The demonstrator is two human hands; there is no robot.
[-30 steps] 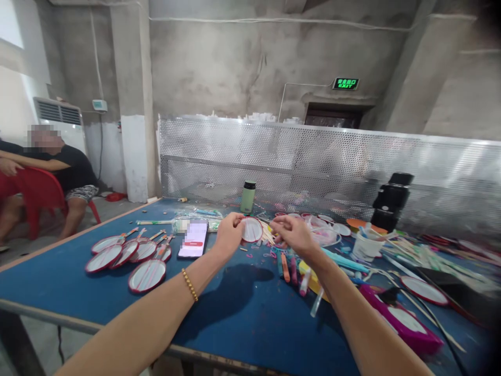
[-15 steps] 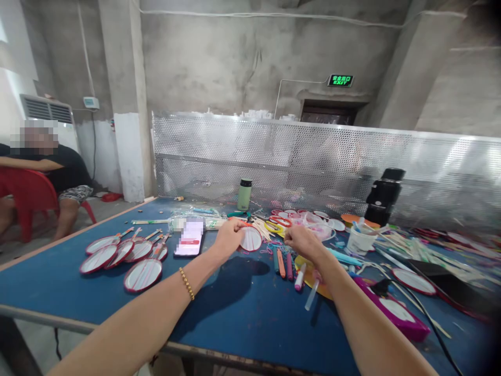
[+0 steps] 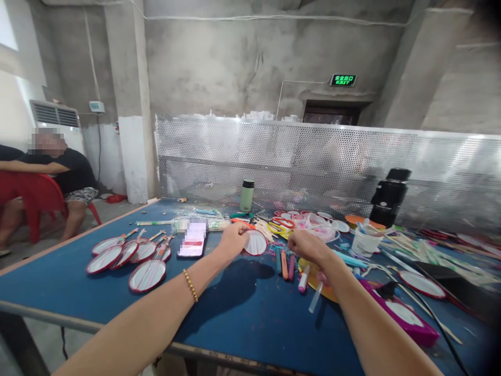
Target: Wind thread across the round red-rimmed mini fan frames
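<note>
In my left hand [image 3: 234,237], fingers closed at its edge, is a small round fan [image 3: 256,243] with a white face and red rim. My right hand [image 3: 306,243] is closed a short way to its right; whatever its fingers pinch, if anything, is too small to make out. Scissors [image 3: 277,228] with yellow and red handles lie between and beyond the hands. Several thick coloured markers [image 3: 285,265] rest below the right hand. By my right wrist are a yellow disc [image 3: 329,293] and a clear tube [image 3: 315,298].
Several similar round fans [image 3: 147,275] lie left on the blue table [image 3: 235,324], near a phone [image 3: 193,239]. A green bottle [image 3: 246,197], a white cup [image 3: 365,243] and a black flask [image 3: 388,198] stand behind. A purple box [image 3: 417,329] with a cable lies right. A person sits far left.
The whole view has shifted slightly, so things appear a little farther right. Both hands keep nearly the same pose, and the left still holds the round fan.
</note>
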